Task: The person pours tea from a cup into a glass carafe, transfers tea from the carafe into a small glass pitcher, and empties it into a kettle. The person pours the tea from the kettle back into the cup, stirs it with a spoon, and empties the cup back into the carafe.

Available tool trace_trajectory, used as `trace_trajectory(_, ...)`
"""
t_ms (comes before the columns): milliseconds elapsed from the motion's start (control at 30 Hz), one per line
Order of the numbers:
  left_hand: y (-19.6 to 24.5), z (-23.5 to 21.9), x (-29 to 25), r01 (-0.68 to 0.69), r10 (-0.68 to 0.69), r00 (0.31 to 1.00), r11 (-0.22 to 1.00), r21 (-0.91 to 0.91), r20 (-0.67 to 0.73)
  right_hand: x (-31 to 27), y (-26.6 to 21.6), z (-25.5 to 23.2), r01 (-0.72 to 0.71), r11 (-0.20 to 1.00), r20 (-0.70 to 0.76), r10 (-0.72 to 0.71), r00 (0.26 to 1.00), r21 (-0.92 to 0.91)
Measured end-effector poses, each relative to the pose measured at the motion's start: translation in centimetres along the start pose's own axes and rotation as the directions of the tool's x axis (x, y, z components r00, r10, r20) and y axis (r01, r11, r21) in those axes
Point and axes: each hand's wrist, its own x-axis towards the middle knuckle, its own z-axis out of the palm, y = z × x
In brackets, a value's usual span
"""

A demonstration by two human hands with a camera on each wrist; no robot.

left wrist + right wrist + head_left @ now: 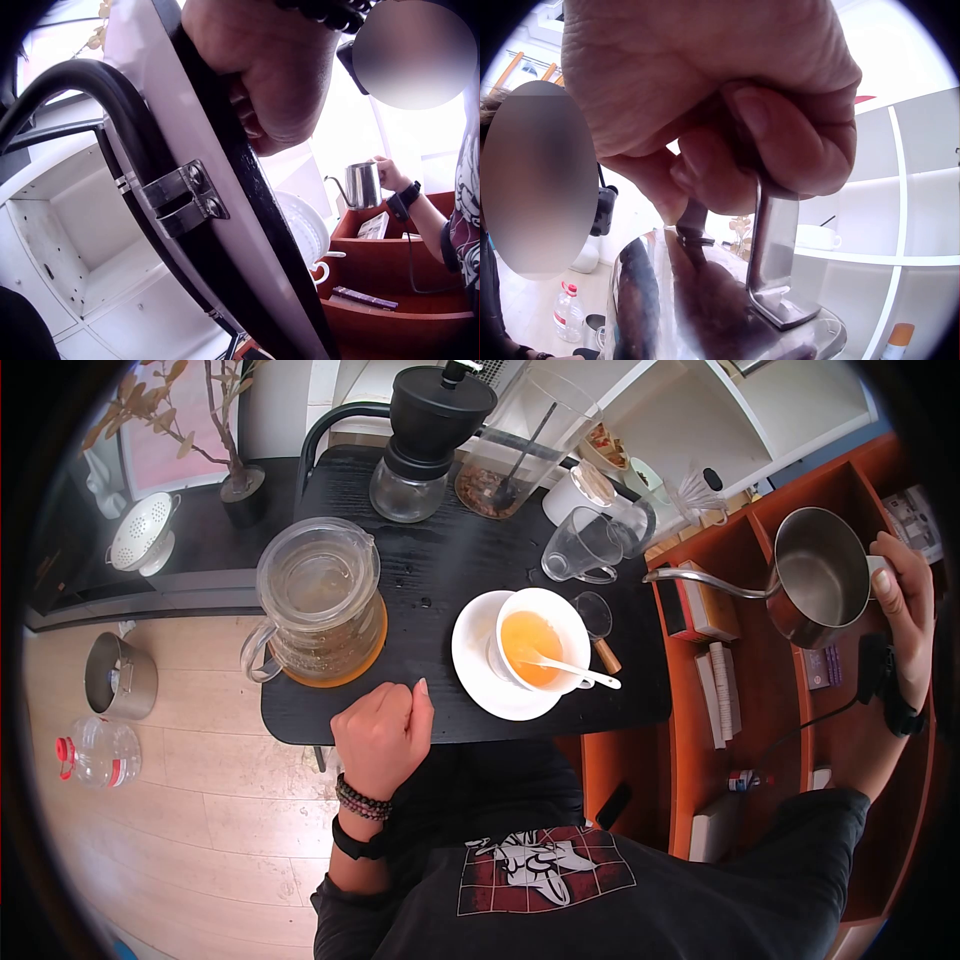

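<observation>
My right hand [905, 595] grips the handle of a steel gooseneck kettle [822, 585], held up at the right with its spout pointing left towards the table. The right wrist view shows fingers curled round the metal handle [774, 247]. My left hand [383, 735] is a fist at the front edge of the black table [425, 650], holding nothing. Between the hands stands a white cup [579, 622] of orange liquid on a white saucer [473, 650], a white spoon [575, 669] leaning in it. A lidded glass pitcher [320, 590] stands nearest the left hand.
Behind the cup are a glass mug [580, 548], a small wooden-handled strainer [605, 653], a coffee grinder [425, 420] and a tall clear container [520, 450]. Red-brown shelves [690, 760] flank the table's right side. A water bottle [105, 752] and metal pot [138, 685] sit on the floor.
</observation>
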Motion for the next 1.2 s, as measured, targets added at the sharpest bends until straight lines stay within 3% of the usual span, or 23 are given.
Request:
trace_trajectory(100,0.0,0.0,0.0,0.004,-0.004,1.0,1.0,-0.002,0.001,0.1,0.0,0.0,-0.007,1.0,0.043,0.008,0.999,-0.024)
trace_trajectory(167,0.0,0.0,0.0,0.002,-0.002,1.0,1.0,-0.003,0.005,0.1,0.0,0.2,-0.072,0.996,0.02,0.071,0.997,0.056)
trace_trajectory(267,0.0,0.0,0.0,0.004,-0.004,1.0,1.0,0.012,0.016,0.0,-0.5,0.6,-0.035,0.999,0.006,0.035,0.999,-0.005)
trace_trajectory(367,0.1,0.0,0.0,0.013,-0.013,1.0,1.0,0.008,0.018,-0.3,-0.7,1.6,-0.075,0.996,-0.06,0.078,0.995,0.047)
trace_trajectory(500,0.0,0.1,0.1,0.008,-0.008,1.0,1.0,0.012,0.021,-0.5,0.4,2.0,-0.112,0.992,-0.026,0.114,0.993,0.061)
trace_trajectory(700,0.1,0.4,-0.1,0.004,-0.005,1.0,0.999,0.034,0.016,-1.5,1.8,4.0,-0.238,0.888,-0.065,0.285,0.956,0.393)
trace_trajectory(833,0.1,0.6,-0.2,0.009,-0.01,1.0,0.998,0.065,0.006,-2.4,3.1,5.5,-0.166,0.836,-0.091,0.249,0.964,0.524)
trace_trajectory(1033,0.5,0.8,-0.1,0.017,-0.017,1.0,0.992,0.127,-0.003,-4.8,5.3,8.7,-0.233,0.788,-0.09,0.341,0.936,0.57)
trace_trajectory(1067,0.5,0.9,-0.1,0.011,-0.012,1.0,0.991,0.136,0.005,-4.8,4.6,9.9,-0.181,0.77,-0.165,0.348,0.923,0.612)
trace_trajectory(1100,0.5,1.0,-0.1,0.014,-0.015,1.0,0.988,0.152,0.0,-4.2,5.4,9.5,-0.178,0.766,0.036,0.198,0.98,0.618)
trace_trajectory(1167,0.5,1.1,-0.1,0.01,-0.01,1.0,0.985,0.174,0.002,-4.6,4.7,10.4,-0.13,0.796,0.046,0.128,0.991,0.591)
trace_trajectory(1200,0.5,1.2,-0.1,0.015,-0.014,1.0,0.982,0.187,-0.009,-5.3,4.5,11.0,-0.214,0.737,0.069,0.223,0.972,0.641)
